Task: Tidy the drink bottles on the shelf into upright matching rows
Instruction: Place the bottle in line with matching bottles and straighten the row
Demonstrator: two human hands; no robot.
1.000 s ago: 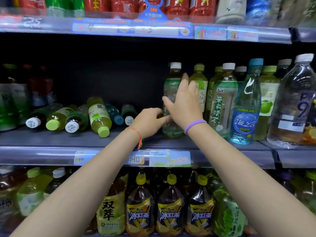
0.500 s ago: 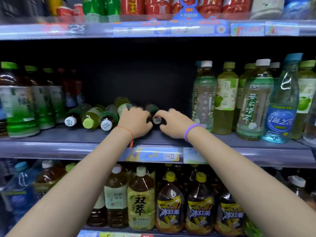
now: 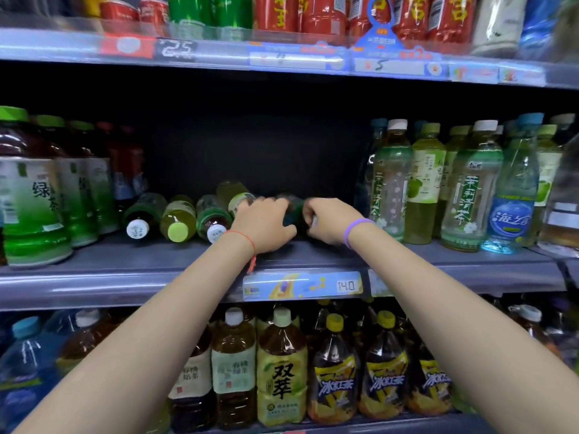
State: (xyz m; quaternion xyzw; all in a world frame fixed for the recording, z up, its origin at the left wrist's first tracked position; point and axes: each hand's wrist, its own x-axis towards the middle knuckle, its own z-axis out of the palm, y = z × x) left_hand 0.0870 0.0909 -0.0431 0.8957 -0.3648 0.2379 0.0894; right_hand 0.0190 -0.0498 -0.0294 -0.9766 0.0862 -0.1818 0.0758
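Observation:
On the middle shelf (image 3: 125,261) several small bottles lie on their sides, caps toward me: a white-capped one (image 3: 138,228), a green-capped one (image 3: 177,231) and another white-capped one (image 3: 216,233). A yellow-green lying bottle (image 3: 235,194) shows just behind my left hand (image 3: 263,223), whose fingers curl down over a lying bottle that is mostly hidden. A dark teal bottle (image 3: 293,211) lies between my hands. My right hand (image 3: 329,220) is a fist around its cap end. Upright jasmine tea bottles (image 3: 391,183) stand to the right.
Large green tea bottles (image 3: 28,195) stand upright at the left. More upright bottles, among them a blue water bottle (image 3: 513,202), fill the right. A dark gap lies behind my hands. Red cans (image 3: 275,10) sit above, big tea bottles (image 3: 282,371) below.
My hands left the upright bottle on the right and moved left and down onto the lying bottles. They now close on them; the view shifted left.

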